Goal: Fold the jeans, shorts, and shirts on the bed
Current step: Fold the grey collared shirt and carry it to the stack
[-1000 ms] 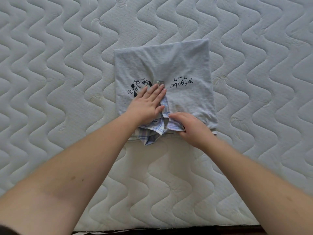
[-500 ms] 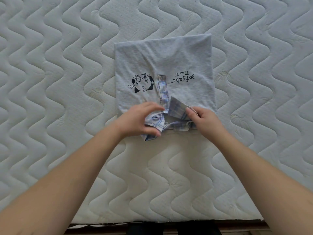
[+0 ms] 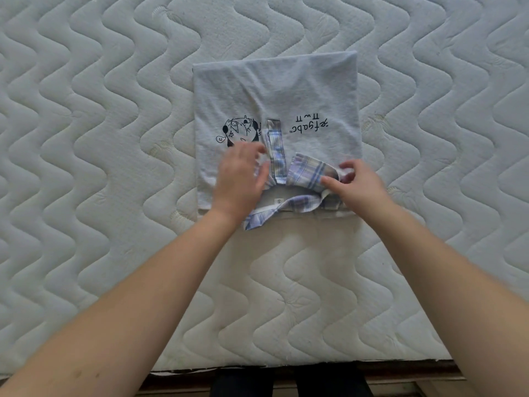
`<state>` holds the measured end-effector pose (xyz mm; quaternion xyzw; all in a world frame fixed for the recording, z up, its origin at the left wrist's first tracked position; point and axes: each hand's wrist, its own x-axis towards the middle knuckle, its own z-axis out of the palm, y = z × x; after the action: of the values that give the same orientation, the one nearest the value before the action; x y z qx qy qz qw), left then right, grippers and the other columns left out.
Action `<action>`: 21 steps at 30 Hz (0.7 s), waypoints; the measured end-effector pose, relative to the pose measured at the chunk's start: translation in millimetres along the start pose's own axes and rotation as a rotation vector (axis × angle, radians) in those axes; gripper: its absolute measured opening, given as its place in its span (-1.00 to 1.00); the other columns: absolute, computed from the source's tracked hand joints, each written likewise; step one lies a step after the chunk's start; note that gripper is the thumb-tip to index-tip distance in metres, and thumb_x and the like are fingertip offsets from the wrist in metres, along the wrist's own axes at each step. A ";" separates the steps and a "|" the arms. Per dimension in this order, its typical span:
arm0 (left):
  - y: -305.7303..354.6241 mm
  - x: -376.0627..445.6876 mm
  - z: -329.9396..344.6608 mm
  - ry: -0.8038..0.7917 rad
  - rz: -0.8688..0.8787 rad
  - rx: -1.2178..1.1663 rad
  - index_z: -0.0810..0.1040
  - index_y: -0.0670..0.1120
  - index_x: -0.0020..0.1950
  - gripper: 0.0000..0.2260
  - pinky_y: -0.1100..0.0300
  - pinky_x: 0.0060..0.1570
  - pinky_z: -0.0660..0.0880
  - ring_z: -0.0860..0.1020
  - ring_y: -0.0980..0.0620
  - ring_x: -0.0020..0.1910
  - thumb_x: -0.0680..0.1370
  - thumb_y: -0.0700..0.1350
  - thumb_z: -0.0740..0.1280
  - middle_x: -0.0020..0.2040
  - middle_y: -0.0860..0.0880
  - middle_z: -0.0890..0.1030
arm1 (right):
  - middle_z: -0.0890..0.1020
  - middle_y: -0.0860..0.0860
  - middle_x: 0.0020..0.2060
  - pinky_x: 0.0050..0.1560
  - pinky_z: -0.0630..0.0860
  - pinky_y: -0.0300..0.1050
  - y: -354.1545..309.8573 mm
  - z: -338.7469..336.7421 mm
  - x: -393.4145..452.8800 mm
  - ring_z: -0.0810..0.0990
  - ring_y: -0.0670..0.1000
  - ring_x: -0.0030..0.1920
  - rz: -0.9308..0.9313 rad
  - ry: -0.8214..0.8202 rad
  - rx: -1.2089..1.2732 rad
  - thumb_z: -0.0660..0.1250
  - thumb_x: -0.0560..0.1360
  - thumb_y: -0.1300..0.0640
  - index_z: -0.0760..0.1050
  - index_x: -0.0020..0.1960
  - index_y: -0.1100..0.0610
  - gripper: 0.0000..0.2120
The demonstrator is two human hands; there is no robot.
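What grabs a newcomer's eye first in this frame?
The folded pale grey shirt at the centre of the quilted mattress, its cartoon print and lettering upside down to the camera. At its near edge, the right hand pinches the plaid collar while the left hand rests beside the placket.

1. A folded grey shirt (image 3: 286, 90) lies on the quilted mattress (image 3: 86, 167).
2. The left hand (image 3: 240, 179) rests flat beside its plaid collar (image 3: 309, 173).
3. The right hand (image 3: 357, 187) pinches that collar.
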<state>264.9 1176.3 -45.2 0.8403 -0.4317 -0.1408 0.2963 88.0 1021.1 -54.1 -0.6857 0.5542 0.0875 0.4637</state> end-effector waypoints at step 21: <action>37.9 -59.5 35.8 -0.159 0.112 -0.002 0.60 -0.22 -0.22 -0.90 -0.05 -0.29 0.50 0.52 -0.18 -0.27 0.34 -0.37 0.45 -0.25 -0.13 0.58 | 0.67 -0.09 -0.22 -0.04 0.45 -0.12 8.9 -14.6 -16.7 0.66 -0.12 -0.18 0.385 -0.275 0.621 0.27 0.58 0.09 0.55 -0.03 0.00 -0.91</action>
<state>188.0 1193.9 -50.9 0.8007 -0.5001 -0.1906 0.2692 68.6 1022.1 -40.2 -0.3783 0.6055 0.0922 0.6941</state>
